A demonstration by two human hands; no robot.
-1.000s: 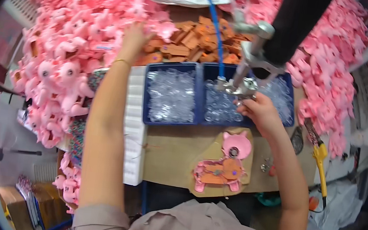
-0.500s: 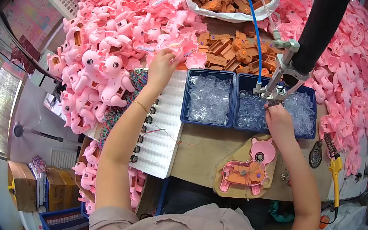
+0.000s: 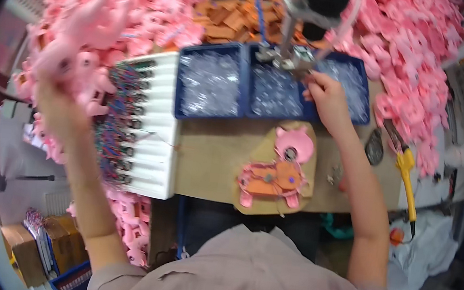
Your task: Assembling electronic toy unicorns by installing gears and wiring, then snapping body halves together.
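My left hand, smeared by motion, is raised over the pile at the left and closed around a pink toy animal. My right hand has its fingers curled at the metal lower end of a hanging power screwdriver with hoses, above the blue trays. Below, on a tan pad, lies an open pink toy body half with a round head. An orange-brown inner case and thin wires sit in it.
Two blue trays hold small clear plastic parts. A white ribbed tray bears wired parts. Pink pieces heap up left and right, brown cases behind. A yellow-handled soldering iron lies at the right edge.
My left hand has swung left from the heap behind the white tray and now has a pink toy animal in it. My right hand stays at the screwdriver. The whole view has shifted.
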